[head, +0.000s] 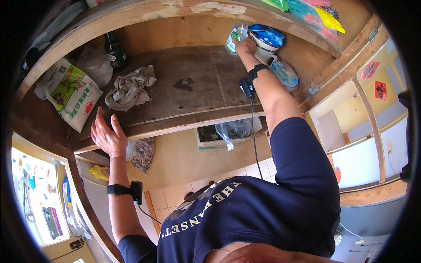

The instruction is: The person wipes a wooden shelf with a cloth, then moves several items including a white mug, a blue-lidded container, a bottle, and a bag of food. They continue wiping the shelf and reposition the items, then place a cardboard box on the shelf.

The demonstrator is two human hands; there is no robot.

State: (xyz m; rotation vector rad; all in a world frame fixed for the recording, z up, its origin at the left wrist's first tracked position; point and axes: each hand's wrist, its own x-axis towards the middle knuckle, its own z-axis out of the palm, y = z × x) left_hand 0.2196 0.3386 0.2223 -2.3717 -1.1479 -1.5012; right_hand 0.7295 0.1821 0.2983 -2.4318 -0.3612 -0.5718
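Note:
At the back right of a wooden cupboard shelf (pixel 204 70), my right hand (pixel 246 46) grips a white and green plastic package (pixel 233 38) with a clear top. Right beside it stands a white lidded container (pixel 263 49) with a blue plastic packet (pixel 268 34) on top. My left hand (pixel 108 133) is at the shelf's front edge on the left, fingers apart and holding nothing. Close to it are a white and green flour bag (pixel 73 95) lying tilted and a crumpled grey cloth (pixel 130 87).
A dark green bottle (pixel 115 54) stands at the back left. A clear bag with blue contents (pixel 285 75) sits at the right wall. Below are a box with plastic bags (pixel 227 133) and a bag of small pieces (pixel 142 154). Colourful packets (pixel 315 19) lie on the upper shelf.

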